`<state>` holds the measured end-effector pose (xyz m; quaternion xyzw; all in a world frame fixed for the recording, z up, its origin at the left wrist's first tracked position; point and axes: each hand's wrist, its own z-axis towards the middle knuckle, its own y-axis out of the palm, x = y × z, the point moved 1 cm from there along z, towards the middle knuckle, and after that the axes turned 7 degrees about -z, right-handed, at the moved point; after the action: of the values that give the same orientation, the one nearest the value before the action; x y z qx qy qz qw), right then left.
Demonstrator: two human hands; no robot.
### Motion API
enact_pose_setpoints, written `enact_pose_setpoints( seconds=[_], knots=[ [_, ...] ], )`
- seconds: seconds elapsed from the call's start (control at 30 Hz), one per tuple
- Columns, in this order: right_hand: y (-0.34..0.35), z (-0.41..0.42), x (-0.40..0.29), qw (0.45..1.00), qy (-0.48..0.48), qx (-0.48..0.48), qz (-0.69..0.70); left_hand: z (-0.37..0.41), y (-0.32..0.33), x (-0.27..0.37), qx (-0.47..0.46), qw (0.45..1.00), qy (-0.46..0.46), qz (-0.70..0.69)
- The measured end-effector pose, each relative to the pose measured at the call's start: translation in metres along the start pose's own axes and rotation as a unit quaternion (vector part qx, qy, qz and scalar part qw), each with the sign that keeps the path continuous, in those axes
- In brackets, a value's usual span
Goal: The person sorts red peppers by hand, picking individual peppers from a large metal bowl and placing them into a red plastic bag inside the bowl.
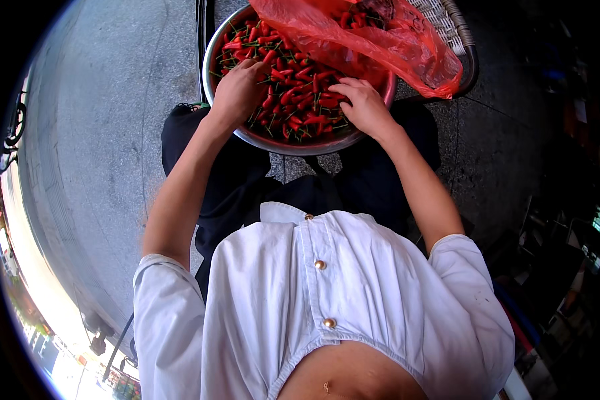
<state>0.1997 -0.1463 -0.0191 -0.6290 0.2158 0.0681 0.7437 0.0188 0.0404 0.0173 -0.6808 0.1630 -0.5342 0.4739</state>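
A round metal basin (pixel 290 146) sits before me at my knees, filled with small red chili peppers (pixel 300 97) on green stems. My left hand (pixel 239 90) reaches over its left side, fingers curled down among the chilies. Those fingertips are hidden, so a grip on any pepper does not show. At the right side, my right hand (pixel 364 104) rests on the chilies with its thumb and fingers apart. A thin red plastic bag (pixel 380 55) drapes across the basin's far right part, with more chilies visible at its far side.
Beyond the basin on the right is a woven wicker seat or basket (pixel 442 25) with a dark frame. A dark upright bar (pixel 200 50) runs along the basin's left. Grey speckled floor (pixel 105 100) spreads to the left; the right side is dark and cluttered.
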Motion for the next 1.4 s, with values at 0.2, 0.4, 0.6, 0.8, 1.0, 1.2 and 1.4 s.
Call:
enact_pose_setpoints(
  seconds=[0.2, 0.4, 0.6, 0.8, 1.0, 1.2, 1.4],
  knots=[
    [0.037, 0.017, -0.044, 0.997, -0.063, 0.024, 0.035, -0.010, 0.064, 0.017, -0.007, 0.994, -0.076, -0.076],
    [0.048, -0.001, -0.039, 0.994, -0.045, -0.071, -0.066, -0.012, 0.062, 0.013, -0.096, 0.985, -0.112, -0.088],
    [0.025, -0.008, -0.013, 0.959, 0.213, -0.010, 0.186, -0.024, 0.037, -0.017, 0.020, 0.939, -0.194, -0.284],
    [0.036, 0.034, -0.006, 0.984, 0.056, 0.165, 0.018, -0.024, 0.030, -0.010, 0.019, 0.998, -0.054, 0.004],
    [0.067, 0.055, -0.001, 0.976, 0.212, 0.026, -0.037, 0.016, 0.069, 0.012, 0.051, 0.995, 0.080, 0.022],
    [0.052, 0.037, 0.003, 0.972, 0.190, -0.141, -0.001, 0.041, 0.101, 0.012, -0.033, 0.989, 0.035, 0.143],
    [0.020, 0.004, 0.005, 0.978, 0.123, -0.157, 0.056, -0.002, 0.077, 0.011, -0.126, 0.982, 0.068, 0.125]
  ],
)
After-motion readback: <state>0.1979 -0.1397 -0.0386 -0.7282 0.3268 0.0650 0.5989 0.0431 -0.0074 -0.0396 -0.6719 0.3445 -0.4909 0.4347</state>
